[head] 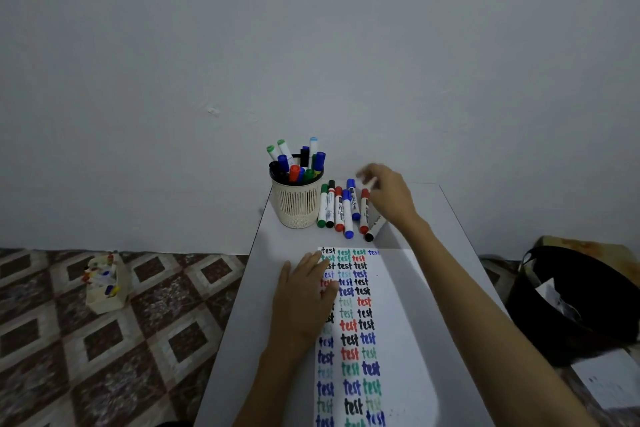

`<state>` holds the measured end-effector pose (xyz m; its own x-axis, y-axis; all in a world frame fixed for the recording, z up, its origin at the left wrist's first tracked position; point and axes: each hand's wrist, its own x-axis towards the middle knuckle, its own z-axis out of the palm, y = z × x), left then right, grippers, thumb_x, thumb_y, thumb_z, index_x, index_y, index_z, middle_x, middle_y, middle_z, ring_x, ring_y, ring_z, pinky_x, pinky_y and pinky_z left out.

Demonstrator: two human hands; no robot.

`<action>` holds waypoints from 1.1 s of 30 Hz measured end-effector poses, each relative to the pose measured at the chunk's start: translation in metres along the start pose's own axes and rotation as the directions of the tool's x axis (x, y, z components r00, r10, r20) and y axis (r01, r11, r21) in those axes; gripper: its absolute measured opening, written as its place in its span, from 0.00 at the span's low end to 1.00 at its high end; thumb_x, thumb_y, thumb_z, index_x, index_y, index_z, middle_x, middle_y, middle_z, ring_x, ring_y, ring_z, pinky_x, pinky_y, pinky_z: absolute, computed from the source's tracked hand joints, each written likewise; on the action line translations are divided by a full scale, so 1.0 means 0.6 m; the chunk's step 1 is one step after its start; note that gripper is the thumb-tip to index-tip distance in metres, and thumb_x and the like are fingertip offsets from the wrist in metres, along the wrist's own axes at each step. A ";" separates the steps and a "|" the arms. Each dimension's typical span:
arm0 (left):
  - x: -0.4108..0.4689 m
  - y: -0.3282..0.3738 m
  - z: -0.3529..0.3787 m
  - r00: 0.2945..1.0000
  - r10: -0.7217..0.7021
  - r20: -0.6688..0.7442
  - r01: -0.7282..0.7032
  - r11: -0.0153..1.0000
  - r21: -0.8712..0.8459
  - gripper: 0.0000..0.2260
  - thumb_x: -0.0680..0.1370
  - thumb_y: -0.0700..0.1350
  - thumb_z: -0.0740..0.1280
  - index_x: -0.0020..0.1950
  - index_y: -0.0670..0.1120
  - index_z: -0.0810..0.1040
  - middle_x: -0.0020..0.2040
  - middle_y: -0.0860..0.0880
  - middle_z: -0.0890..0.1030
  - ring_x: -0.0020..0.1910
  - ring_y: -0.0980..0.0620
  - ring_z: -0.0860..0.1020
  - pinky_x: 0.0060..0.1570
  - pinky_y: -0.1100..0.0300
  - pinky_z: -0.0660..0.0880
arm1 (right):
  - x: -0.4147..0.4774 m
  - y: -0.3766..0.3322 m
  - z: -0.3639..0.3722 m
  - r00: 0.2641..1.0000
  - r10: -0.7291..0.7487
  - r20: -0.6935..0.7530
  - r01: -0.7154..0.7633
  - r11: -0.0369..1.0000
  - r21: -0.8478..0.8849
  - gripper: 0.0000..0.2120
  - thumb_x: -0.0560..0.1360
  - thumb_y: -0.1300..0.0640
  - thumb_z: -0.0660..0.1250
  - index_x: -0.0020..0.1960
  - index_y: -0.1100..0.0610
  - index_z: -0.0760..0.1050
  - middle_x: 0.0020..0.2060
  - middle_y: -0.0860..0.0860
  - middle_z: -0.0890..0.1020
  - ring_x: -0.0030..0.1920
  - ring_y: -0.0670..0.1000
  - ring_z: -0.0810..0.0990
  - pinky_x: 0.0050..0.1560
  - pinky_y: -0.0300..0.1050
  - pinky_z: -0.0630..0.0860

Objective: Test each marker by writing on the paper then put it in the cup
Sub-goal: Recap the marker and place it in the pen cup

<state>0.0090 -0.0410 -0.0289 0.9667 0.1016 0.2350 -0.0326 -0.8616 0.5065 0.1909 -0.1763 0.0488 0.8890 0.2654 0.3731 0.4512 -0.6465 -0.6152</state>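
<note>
Left hand (304, 291) is pressing flat, fingers straight, on the paper (398, 322). Right hand (389, 192) is hovering over the markers (341, 210), too blurred to tell its grip.

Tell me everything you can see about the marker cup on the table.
The cup is a round, cream, plastic-looking holder with slotted walls. It stands upright at the table's far left corner, packed with capped markers in green, blue, black and red. Loose markers lie just to its right.
</note>
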 end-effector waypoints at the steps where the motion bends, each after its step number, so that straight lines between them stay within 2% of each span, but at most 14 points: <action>1: 0.000 -0.001 0.001 1.000 0.002 -0.007 -0.002 1.000 -0.001 0.22 0.80 0.54 0.55 0.73 0.50 0.61 0.75 0.53 0.60 0.74 0.58 0.55 0.74 0.54 0.43 | -0.008 0.022 -0.006 0.994 0.072 0.082 -0.060 0.988 -0.145 0.16 0.72 0.71 0.60 0.53 0.55 0.78 0.51 0.51 0.80 0.45 0.49 0.76 0.45 0.46 0.77; 3: 0.001 -0.003 0.003 1.000 0.000 -0.015 0.000 1.000 -0.005 0.22 0.80 0.53 0.56 0.73 0.50 0.62 0.75 0.53 0.60 0.74 0.58 0.55 0.74 0.54 0.43 | -0.028 0.059 -0.013 0.972 0.115 0.205 -0.017 0.903 -0.428 0.08 0.75 0.62 0.64 0.50 0.54 0.79 0.49 0.51 0.80 0.46 0.50 0.76 0.43 0.44 0.75; 4: 0.002 -0.003 0.004 1.000 -0.005 -0.017 0.004 1.000 -0.006 0.22 0.80 0.54 0.56 0.73 0.50 0.62 0.75 0.53 0.60 0.74 0.58 0.55 0.74 0.54 0.43 | -0.037 0.074 -0.013 0.968 0.083 0.235 0.046 0.867 -0.496 0.06 0.76 0.57 0.65 0.51 0.53 0.79 0.49 0.51 0.80 0.46 0.51 0.76 0.41 0.44 0.74; 6: 0.002 -0.001 0.005 1.000 -0.014 -0.019 0.014 1.000 -0.001 0.22 0.80 0.54 0.56 0.73 0.50 0.62 0.75 0.53 0.60 0.74 0.58 0.56 0.74 0.54 0.43 | -0.049 0.094 -0.012 0.966 -0.004 0.260 0.151 0.822 -0.548 0.08 0.78 0.53 0.63 0.54 0.53 0.78 0.50 0.51 0.80 0.48 0.51 0.76 0.39 0.44 0.74; 9: 0.003 -0.004 0.008 1.000 -0.005 -0.031 0.005 1.000 0.005 0.22 0.80 0.54 0.56 0.73 0.50 0.62 0.74 0.53 0.61 0.73 0.58 0.56 0.74 0.55 0.43 | -0.063 0.100 -0.022 0.966 -0.114 0.233 0.227 0.804 -0.550 0.08 0.77 0.56 0.65 0.56 0.53 0.75 0.50 0.51 0.78 0.48 0.52 0.75 0.38 0.41 0.70; 11: 0.004 -0.005 0.011 0.998 -0.001 -0.061 -0.001 0.999 -0.032 0.23 0.79 0.56 0.57 0.72 0.49 0.62 0.74 0.52 0.62 0.73 0.57 0.57 0.74 0.55 0.45 | -0.079 0.087 -0.029 0.984 -0.140 0.106 0.171 0.905 -0.390 0.09 0.75 0.60 0.67 0.55 0.56 0.73 0.49 0.49 0.77 0.46 0.51 0.76 0.38 0.38 0.70; 13: 0.006 -0.005 0.012 0.992 0.010 -0.124 -0.021 0.996 -0.085 0.27 0.77 0.60 0.56 0.72 0.49 0.63 0.73 0.52 0.64 0.72 0.56 0.59 0.74 0.54 0.48 | -0.102 0.050 -0.034 0.999 -0.014 -0.050 0.016 0.999 0.037 0.10 0.75 0.62 0.68 0.54 0.57 0.70 0.48 0.48 0.77 0.42 0.48 0.78 0.39 0.35 0.74; 15: 0.008 -0.002 0.010 0.982 0.056 -0.182 -0.080 0.989 -0.126 0.31 0.74 0.65 0.54 0.72 0.49 0.64 0.70 0.54 0.66 0.70 0.57 0.62 0.72 0.55 0.52 | -0.134 0.002 -0.032 0.987 0.160 0.009 -0.143 0.851 0.505 0.11 0.73 0.65 0.70 0.52 0.59 0.70 0.46 0.51 0.78 0.36 0.47 0.80 0.35 0.38 0.79; 17: 0.006 0.005 0.008 0.978 0.101 -0.184 -0.138 0.971 -0.197 0.33 0.72 0.67 0.55 0.71 0.49 0.65 0.65 0.57 0.68 0.65 0.59 0.65 0.67 0.57 0.61 | -0.171 -0.032 -0.022 0.968 0.166 0.188 -0.251 0.670 0.699 0.11 0.71 0.70 0.70 0.50 0.62 0.71 0.43 0.58 0.79 0.30 0.47 0.79 0.29 0.36 0.76; 19: 0.000 0.011 0.006 0.980 0.134 -0.147 -0.173 0.939 -0.298 0.29 0.73 0.66 0.56 0.67 0.50 0.68 0.60 0.56 0.74 0.57 0.60 0.73 0.58 0.61 0.71 | -0.202 -0.055 -0.005 0.944 0.071 0.321 -0.300 0.587 0.752 0.10 0.71 0.73 0.69 0.45 0.64 0.70 0.36 0.57 0.78 0.27 0.47 0.77 0.26 0.35 0.74; 22: -0.007 0.013 0.005 0.985 0.115 -0.131 -0.161 0.889 -0.428 0.17 0.75 0.62 0.55 0.57 0.54 0.70 0.45 0.51 0.80 0.41 0.59 0.79 0.41 0.64 0.76 | -0.218 -0.066 0.017 0.943 0.049 0.328 -0.303 0.532 0.791 0.13 0.70 0.74 0.69 0.42 0.61 0.68 0.29 0.54 0.75 0.28 0.48 0.76 0.29 0.39 0.74; 24: -0.008 0.015 0.005 0.991 0.091 -0.095 -0.126 0.871 -0.475 0.15 0.76 0.61 0.54 0.55 0.53 0.69 0.43 0.49 0.80 0.38 0.57 0.80 0.38 0.64 0.76 | -0.215 -0.066 0.017 0.954 0.055 0.293 -0.274 0.549 0.790 0.12 0.69 0.72 0.71 0.40 0.61 0.70 0.30 0.56 0.76 0.30 0.51 0.76 0.32 0.42 0.74; 28: -0.009 0.017 0.005 0.989 0.122 -0.081 -0.146 0.862 -0.485 0.15 0.78 0.55 0.54 0.53 0.46 0.72 0.39 0.47 0.80 0.35 0.55 0.79 0.35 0.65 0.75 | -0.210 -0.063 0.005 0.952 -0.002 0.306 -0.250 0.572 0.781 0.08 0.70 0.69 0.73 0.40 0.64 0.73 0.30 0.60 0.77 0.26 0.52 0.75 0.26 0.40 0.72; 33: -0.014 0.016 -0.008 0.977 0.156 -0.147 -0.210 0.833 -0.512 0.24 0.75 0.61 0.53 0.53 0.42 0.75 0.35 0.48 0.81 0.32 0.57 0.81 0.33 0.62 0.78 | -0.208 -0.065 0.004 0.939 -0.060 0.339 -0.249 0.564 0.788 0.08 0.71 0.68 0.73 0.40 0.62 0.73 0.29 0.58 0.77 0.25 0.52 0.74 0.25 0.39 0.71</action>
<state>-0.0007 -0.0476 -0.0221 0.9018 0.0380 0.4304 -0.3602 -0.4843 0.7973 0.0623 -0.1827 0.0246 0.8341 0.5304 0.1513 0.0945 0.1328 -0.9866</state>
